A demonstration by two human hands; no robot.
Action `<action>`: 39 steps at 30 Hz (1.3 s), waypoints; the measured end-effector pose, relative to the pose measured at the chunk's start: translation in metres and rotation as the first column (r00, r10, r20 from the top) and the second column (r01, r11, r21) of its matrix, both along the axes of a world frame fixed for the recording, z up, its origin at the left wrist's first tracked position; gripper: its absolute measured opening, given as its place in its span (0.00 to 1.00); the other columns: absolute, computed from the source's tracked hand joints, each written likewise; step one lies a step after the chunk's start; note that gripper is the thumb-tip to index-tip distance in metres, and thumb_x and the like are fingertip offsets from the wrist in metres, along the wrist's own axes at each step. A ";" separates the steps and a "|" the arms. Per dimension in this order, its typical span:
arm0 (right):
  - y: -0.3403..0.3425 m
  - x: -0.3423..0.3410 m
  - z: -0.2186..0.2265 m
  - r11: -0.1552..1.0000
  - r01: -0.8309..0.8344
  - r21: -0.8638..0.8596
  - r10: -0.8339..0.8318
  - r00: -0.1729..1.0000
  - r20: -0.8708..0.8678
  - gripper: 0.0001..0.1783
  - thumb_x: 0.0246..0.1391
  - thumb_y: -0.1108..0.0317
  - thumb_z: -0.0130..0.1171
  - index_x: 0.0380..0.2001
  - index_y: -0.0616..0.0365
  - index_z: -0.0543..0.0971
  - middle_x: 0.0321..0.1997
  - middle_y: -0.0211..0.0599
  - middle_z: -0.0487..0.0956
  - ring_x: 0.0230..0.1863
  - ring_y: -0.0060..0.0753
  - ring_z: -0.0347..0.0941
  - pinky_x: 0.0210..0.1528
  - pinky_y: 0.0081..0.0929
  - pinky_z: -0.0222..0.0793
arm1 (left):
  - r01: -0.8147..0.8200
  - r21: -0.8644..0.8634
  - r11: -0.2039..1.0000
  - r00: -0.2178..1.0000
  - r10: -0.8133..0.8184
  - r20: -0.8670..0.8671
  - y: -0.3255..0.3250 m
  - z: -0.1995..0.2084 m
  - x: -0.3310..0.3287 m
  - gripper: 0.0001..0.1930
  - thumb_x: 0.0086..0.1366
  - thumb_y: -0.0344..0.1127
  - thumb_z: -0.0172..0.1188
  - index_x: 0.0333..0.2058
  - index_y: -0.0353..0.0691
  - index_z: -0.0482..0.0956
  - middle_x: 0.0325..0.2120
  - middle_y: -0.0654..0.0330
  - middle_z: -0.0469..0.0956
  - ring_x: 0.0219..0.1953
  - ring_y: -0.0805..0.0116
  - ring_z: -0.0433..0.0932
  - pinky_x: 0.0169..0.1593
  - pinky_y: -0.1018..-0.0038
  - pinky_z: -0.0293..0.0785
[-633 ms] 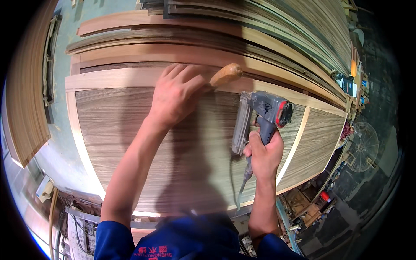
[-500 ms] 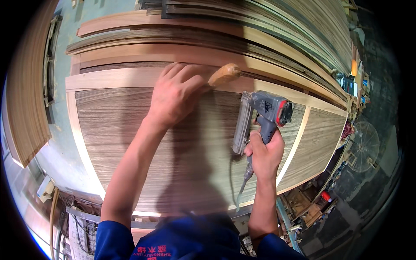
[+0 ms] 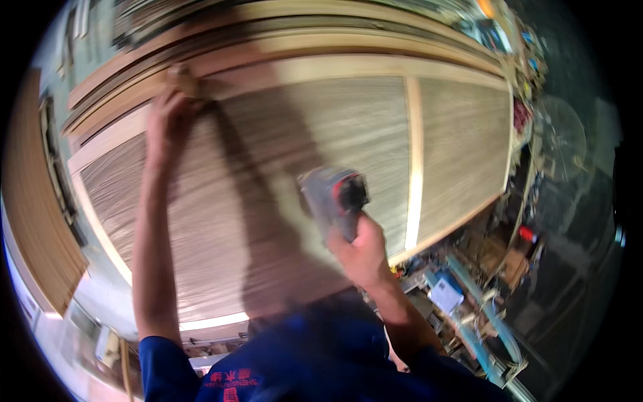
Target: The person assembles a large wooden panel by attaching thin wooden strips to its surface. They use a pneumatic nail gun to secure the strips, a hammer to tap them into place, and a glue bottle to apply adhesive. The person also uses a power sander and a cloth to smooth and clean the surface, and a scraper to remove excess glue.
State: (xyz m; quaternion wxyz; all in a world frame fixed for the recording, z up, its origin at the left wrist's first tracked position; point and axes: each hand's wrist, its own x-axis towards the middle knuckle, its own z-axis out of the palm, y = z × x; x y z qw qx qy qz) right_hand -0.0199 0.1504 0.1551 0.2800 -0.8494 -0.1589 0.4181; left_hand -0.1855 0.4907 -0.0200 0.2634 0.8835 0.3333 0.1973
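Left hand [image 3: 167,117]: I see it closed around a wooden handle [image 3: 182,77], whose rounded end pokes up past the fist; blur hides the rest of that tool from me.
Left hand's place: over the far edge of the panel, toward its left end; I cannot tell whether it touches the wood.
Right hand [image 3: 365,251]: I have it wrapped around the grip of a grey nail gun [image 3: 331,191] with a red-ringed black end.
Nail gun's place: above the middle of the panel, well apart from the left hand; I cannot tell how near the surface it is.
Framed panel [image 3: 348,120]: brown wood grain, edged in pale strips, with a pale crossbar [image 3: 415,167] toward its right end.
Shadow: dark, falling across the panel between the two hands.
Long boards [image 3: 301,43]: lying side by side beyond the far edge.
Right side: I make out a blurred wire fan [image 3: 562,141] and, nearer, a blue rail [image 3: 475,335].
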 end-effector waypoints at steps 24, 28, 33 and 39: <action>-0.359 0.305 -0.010 0.982 0.112 0.150 -0.101 0.992 -0.078 0.09 0.64 0.77 0.60 0.47 0.65 0.78 0.27 0.26 0.76 0.20 0.18 0.69 0.23 0.23 0.68 | -0.628 -0.336 0.702 0.774 0.610 -0.170 -0.547 0.056 0.275 0.18 0.71 0.52 0.65 0.38 0.42 0.85 0.29 0.49 0.84 0.33 0.43 0.84 0.36 0.54 0.80; -0.346 0.325 -0.022 0.981 0.090 0.170 -0.060 0.983 -0.172 0.06 0.64 0.74 0.62 0.41 0.64 0.77 0.24 0.28 0.75 0.19 0.19 0.71 0.22 0.23 0.68 | -0.677 -0.356 0.644 0.700 0.713 -0.041 -0.552 0.038 0.277 0.15 0.70 0.45 0.69 0.40 0.38 0.86 0.29 0.53 0.86 0.33 0.58 0.84 0.40 0.63 0.79; -0.298 0.332 -0.039 0.984 -0.077 0.160 0.105 0.980 -0.171 0.07 0.63 0.72 0.64 0.38 0.63 0.76 0.21 0.29 0.74 0.18 0.20 0.72 0.22 0.23 0.69 | -0.621 -0.475 0.623 0.675 0.733 0.079 -0.558 0.030 0.275 0.13 0.73 0.38 0.69 0.42 0.32 0.85 0.31 0.62 0.86 0.36 0.76 0.79 0.42 0.74 0.76; -0.251 0.322 -0.038 0.955 -0.185 0.231 0.229 0.957 -0.180 0.11 0.62 0.72 0.63 0.45 0.66 0.80 0.22 0.28 0.75 0.18 0.20 0.72 0.23 0.23 0.70 | -0.564 -0.517 0.644 0.683 0.716 0.147 -0.558 0.023 0.268 0.13 0.73 0.38 0.69 0.42 0.32 0.83 0.29 0.62 0.84 0.35 0.77 0.78 0.40 0.74 0.75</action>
